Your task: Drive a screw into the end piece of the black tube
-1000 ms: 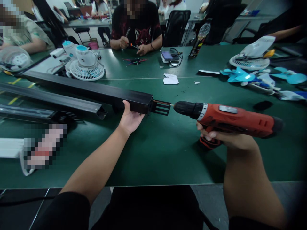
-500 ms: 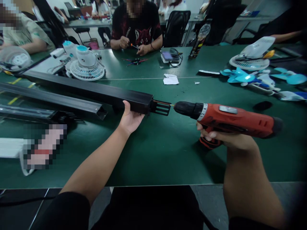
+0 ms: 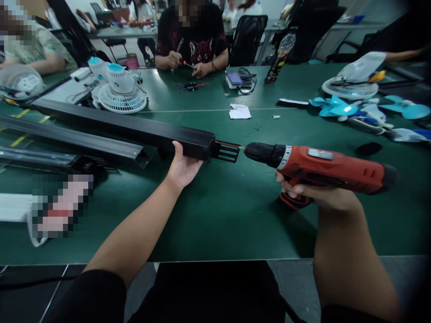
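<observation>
My left hand (image 3: 183,167) grips a long black rectangular tube (image 3: 161,134) near its right end, thumb on the near side and fingers underneath. A slotted black bracket (image 3: 227,151) sticks out of that end. Wrapped around the handle of a red and black cordless drill (image 3: 336,168) is my right hand (image 3: 313,194). The drill lies level, its chuck pointing left. Its thin bit runs along the upper edge of the bracket towards the tube's end; where the tip sits is hidden.
Two more black tubes (image 3: 77,139) lie at left, near a blurred pink object (image 3: 65,206). White fan parts (image 3: 123,96) stand behind them. Blue fan blades (image 3: 336,106) are piled at right. Across the green table (image 3: 215,224), a person (image 3: 191,40) holds a screwdriver. A bottle (image 3: 281,56) stands there.
Both hands, the tube and the drill stay in place. The drill's numbered collar shows different marks, so it has turned.
</observation>
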The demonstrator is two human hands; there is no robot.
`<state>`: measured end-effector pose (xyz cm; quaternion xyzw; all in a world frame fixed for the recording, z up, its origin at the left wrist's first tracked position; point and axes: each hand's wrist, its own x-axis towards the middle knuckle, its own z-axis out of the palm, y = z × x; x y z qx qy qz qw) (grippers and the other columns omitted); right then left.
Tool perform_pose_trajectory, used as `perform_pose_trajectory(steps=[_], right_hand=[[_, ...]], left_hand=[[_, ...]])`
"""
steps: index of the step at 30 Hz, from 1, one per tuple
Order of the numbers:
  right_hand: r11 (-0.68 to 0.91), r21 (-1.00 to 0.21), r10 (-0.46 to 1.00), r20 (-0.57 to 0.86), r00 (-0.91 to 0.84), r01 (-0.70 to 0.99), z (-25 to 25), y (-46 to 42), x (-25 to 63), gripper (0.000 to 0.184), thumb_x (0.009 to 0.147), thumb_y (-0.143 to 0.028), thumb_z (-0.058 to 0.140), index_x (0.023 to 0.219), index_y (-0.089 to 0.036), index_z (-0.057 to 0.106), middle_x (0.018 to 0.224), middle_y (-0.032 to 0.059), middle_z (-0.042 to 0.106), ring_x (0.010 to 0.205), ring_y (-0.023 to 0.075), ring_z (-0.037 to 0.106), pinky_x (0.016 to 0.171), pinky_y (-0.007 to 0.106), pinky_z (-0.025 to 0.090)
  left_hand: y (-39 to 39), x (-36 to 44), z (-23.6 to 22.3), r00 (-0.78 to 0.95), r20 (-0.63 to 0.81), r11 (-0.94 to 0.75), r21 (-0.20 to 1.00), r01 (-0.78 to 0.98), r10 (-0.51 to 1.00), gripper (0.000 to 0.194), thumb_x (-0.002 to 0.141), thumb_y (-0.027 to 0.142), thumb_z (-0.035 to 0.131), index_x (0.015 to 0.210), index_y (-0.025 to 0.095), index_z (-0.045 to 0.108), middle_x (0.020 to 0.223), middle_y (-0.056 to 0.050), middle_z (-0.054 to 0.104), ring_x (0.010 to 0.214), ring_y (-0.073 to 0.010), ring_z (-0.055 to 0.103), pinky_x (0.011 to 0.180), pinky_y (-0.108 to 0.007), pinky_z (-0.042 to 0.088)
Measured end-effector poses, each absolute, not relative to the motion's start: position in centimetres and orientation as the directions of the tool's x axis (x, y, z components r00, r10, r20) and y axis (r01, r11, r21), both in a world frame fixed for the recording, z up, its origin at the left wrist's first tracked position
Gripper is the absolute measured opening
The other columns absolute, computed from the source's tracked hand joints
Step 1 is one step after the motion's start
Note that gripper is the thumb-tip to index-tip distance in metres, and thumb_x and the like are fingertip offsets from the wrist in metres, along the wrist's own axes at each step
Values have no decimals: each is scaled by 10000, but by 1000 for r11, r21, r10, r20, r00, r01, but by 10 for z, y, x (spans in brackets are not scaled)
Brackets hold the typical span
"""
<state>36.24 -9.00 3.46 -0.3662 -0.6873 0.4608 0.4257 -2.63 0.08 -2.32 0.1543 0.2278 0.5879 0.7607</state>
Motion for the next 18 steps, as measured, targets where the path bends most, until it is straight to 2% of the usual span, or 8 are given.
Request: perform_pose_trajectory(steps=[3, 8, 14, 18], right_hand=[[290, -949, 902, 228, -367, 124, 36, -90, 361, 351, 967, -566, 1099, 1115, -273, 976, 766, 37, 790, 536, 182, 638, 428, 320, 584], [292, -951, 907, 242, -344, 103, 38, -92, 359, 326, 947, -534, 1108, 1122, -286, 988, 842, 59, 848, 545, 197, 666, 434, 348, 594], [285, -951, 905, 225, -362, 121, 39, -91, 359, 317, 961, -536, 1100, 1127, -292, 984, 790, 45, 819, 535, 194, 648, 438, 346, 583], [291, -951, 897, 235, -375, 100, 37, -90, 361, 321, 969, -521, 1094, 1137, -277, 971, 863, 58, 842, 540, 178, 642, 432, 333, 570]], left_hand=[[-1, -24, -20, 186, -149, 238, 533, -812, 971, 813, 1290, 801, 491, 1847, 234, 661, 1693, -125, 851, 1812, -322, 644, 1515, -466, 553], [2, -26, -26, 199, -172, 260, 503, -824, 965, 844, 1246, 827, 600, 1893, 285, 612, 1715, -121, 841, 1769, -331, 691, 1470, -456, 601], [2, -28, -27, 213, -162, 266, 485, -833, 964, 829, 1259, 806, 591, 1892, 272, 609, 1716, -133, 838, 1782, -341, 678, 1502, -490, 569], [0, -27, -23, 219, -142, 260, 468, -844, 965, 821, 1257, 801, 605, 1900, 290, 599, 1728, -122, 829, 1790, -341, 669, 1504, -506, 574]])
